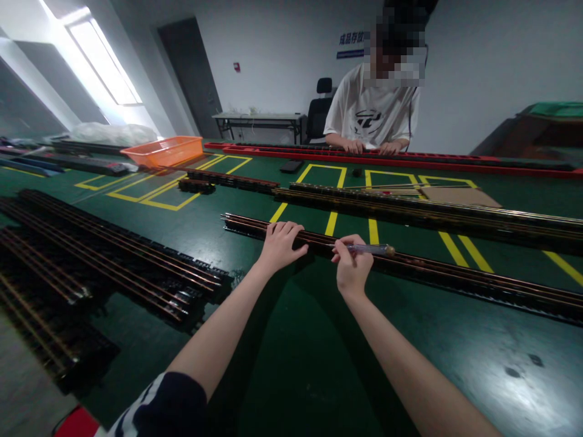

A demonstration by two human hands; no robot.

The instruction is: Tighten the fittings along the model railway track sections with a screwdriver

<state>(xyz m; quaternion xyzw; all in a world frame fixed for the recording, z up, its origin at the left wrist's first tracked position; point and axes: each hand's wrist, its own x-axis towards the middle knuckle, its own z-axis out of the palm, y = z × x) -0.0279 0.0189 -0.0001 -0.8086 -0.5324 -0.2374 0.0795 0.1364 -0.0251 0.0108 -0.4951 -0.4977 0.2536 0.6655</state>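
Note:
A long black rail (437,270) with copper-coloured strips along it lies across the green table in front of me. Over its left part rests my left hand (281,246), fingers spread across the top and thumb apart, pressing on it without gripping. My right hand (353,264) is closed around a slim screwdriver (367,249) with a clear handle, held like a pen. The handle's brownish end points right, and its thin tip points left toward the rail between my hands. What the tip touches is too small to tell.
More black rails (113,243) lie at the left. Beyond my rail is another long row of rails (410,206). An orange basket (168,152) stands farther back, near a long red rail (455,161). A person (371,115) works across the table, both hands on that red rail.

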